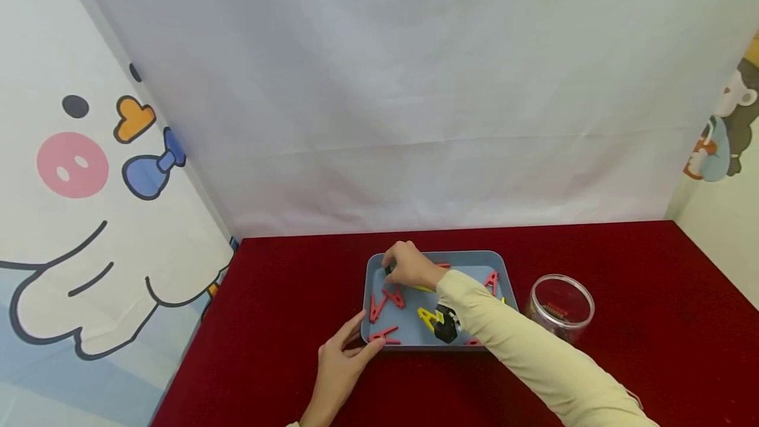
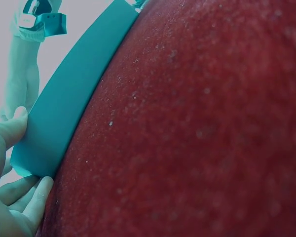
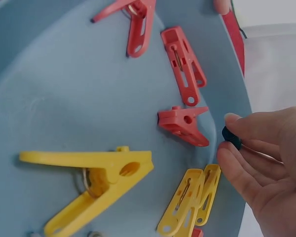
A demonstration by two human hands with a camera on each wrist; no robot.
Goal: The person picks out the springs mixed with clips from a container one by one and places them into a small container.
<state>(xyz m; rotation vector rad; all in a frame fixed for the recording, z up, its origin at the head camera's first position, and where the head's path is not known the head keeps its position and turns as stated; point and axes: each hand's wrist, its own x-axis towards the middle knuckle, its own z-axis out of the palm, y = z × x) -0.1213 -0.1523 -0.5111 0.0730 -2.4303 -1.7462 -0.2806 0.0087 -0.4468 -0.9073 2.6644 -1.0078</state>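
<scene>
A blue-grey tray (image 1: 435,346) holds red clothespins (image 1: 377,308) and yellow clothespins (image 3: 93,185) scattered on its bottom. At the tray's far left corner my right hand (image 1: 409,263) pinches a small dark rounded object (image 3: 231,138) between thumb and fingers, above the tray's edge. What kind of object it is cannot be told, as the fingers cover part of it. My left hand (image 1: 342,359) grips the near left corner of the tray, with thumb and fingers on its wall (image 2: 71,94). Close to that hand lies a red clothespin (image 1: 385,340) inside the tray.
A round clear jar (image 1: 560,305) stands right of the tray, with something red visible in it. Dark red cloth (image 1: 284,321) covers the table. White sheeting (image 1: 415,117) hangs behind it, and a cartoon-printed panel (image 1: 89,229) stands at the left.
</scene>
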